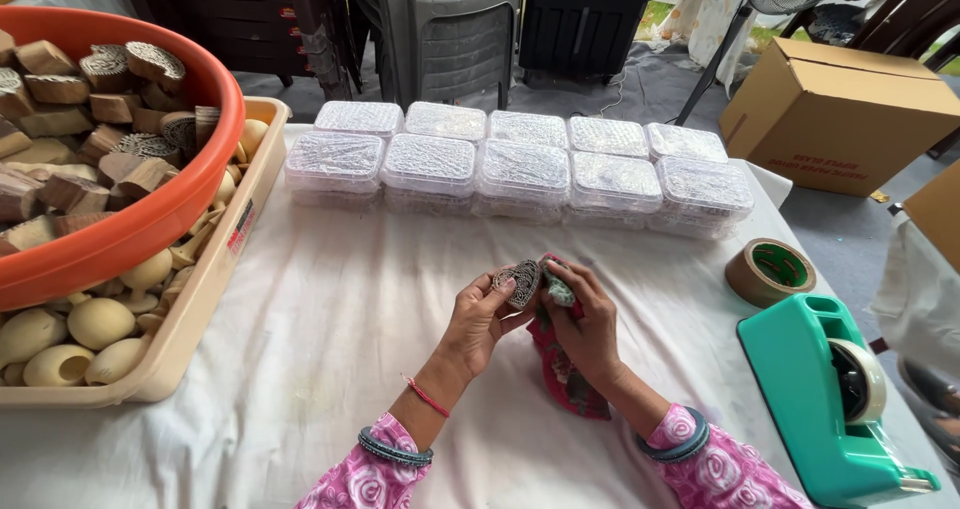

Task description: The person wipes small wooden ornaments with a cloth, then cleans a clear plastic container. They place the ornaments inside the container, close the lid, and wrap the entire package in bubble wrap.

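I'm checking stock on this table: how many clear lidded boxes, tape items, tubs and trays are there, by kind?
Clear lidded boxes: 10 stacks seen from above
Roll of brown tape: 1
Green tape dispenser: 1
Orange tub of carved wooden blocks: 1
Beige tray of rounded wooden knobs: 1
Total: 14

Both hands, left point(478, 319) and right point(585, 321), meet with fingers curled closed.

Left hand point(478, 321) pinches carved wooden stamp point(520, 281) above white tablecloth point(330, 349). Right hand point(585, 329) presses red patterned cloth point(560, 374) against stamp. Beyond stamp: clear lidded boxes point(520, 164). Left of stamp: orange tub point(150, 219). Right of stamp: teal tape dispenser point(820, 399).
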